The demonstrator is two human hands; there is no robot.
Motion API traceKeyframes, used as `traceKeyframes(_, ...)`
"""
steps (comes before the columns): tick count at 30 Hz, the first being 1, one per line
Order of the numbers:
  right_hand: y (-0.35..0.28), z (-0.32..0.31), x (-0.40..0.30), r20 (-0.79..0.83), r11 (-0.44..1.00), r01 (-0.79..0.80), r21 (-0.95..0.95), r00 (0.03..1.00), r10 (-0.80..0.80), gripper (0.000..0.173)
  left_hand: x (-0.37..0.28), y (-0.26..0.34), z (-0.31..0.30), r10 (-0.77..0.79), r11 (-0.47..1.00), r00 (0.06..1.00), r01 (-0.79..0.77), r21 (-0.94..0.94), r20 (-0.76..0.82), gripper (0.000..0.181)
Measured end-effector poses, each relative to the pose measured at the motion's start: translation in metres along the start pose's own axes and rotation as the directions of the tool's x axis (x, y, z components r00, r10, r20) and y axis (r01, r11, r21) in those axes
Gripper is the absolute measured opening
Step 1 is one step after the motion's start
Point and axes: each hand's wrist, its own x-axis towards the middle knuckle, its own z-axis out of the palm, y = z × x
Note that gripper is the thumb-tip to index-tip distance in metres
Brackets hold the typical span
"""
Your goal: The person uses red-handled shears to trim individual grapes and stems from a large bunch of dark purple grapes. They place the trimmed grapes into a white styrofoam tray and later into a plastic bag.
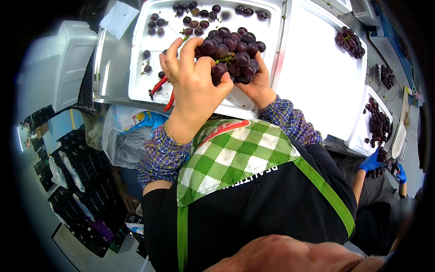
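Note:
My right hand (260,83) supports a bunch of dark purple grapes (238,51) from below and from its right side. My left hand (193,81) is at the bunch's left side, its thumb and fingers on the grapes near a green stem. Beneath this lies a white foam tray (135,68) with loose grapes (193,23) scattered across it. Red handles of a cutting tool (158,85) show beside my left hand, which hides the rest; whether they touch the hand cannot be told.
To the right stands a bright white tray (319,68) with a grape bunch (350,42) at its far corner. A co-worker's blue-gloved hands (372,162) are near another grape tray (362,136). A plastic bag (119,142) hangs at lower left, near stacked black crates (85,190).

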Motion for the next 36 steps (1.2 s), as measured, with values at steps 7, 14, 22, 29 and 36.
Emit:
traceKeyframes(7, 0.003, -0.005, 0.001, 0.057, 1.0, -0.021, 0.005, 0.998, 0.021, 0.062, 0.005, -0.007, -0.014, -0.038, 0.995, 0.994, 0.047, -0.092, 0.102, 0.021)
traceKeyframes(14, 0.004, -0.004, 0.0, 0.087, 1.0, -0.015, -0.004, 0.996, 0.015, 0.063, 0.008, -0.006, -0.023, -0.103, 0.982, 0.972, 0.133, -0.135, 0.211, 0.018)
traceKeyframes(22, 0.002, 0.002, 0.0, -0.047, 0.998, -0.01, -0.055, 0.999, 0.008, 0.064, 0.014, -0.004, -0.042, -0.161, 0.924, 0.923, 0.266, -0.276, 0.349, 0.016)
traceKeyframes(29, -0.005, 0.01, 0.006, -0.15, 1.0, 0.024, 0.003, 0.988, -0.023, 0.067, -0.001, -0.065, -0.059, -0.344, 0.919, 0.93, 0.362, -0.155, 0.131, 0.024)
traceKeyframes(36, -0.007, 0.005, 0.008, -0.204, 0.999, 0.041, -0.018, 0.978, -0.044, 0.066, -0.078, -0.112, -0.015, -0.456, 0.887, 0.816, 0.383, 0.26, 0.356, 0.075)
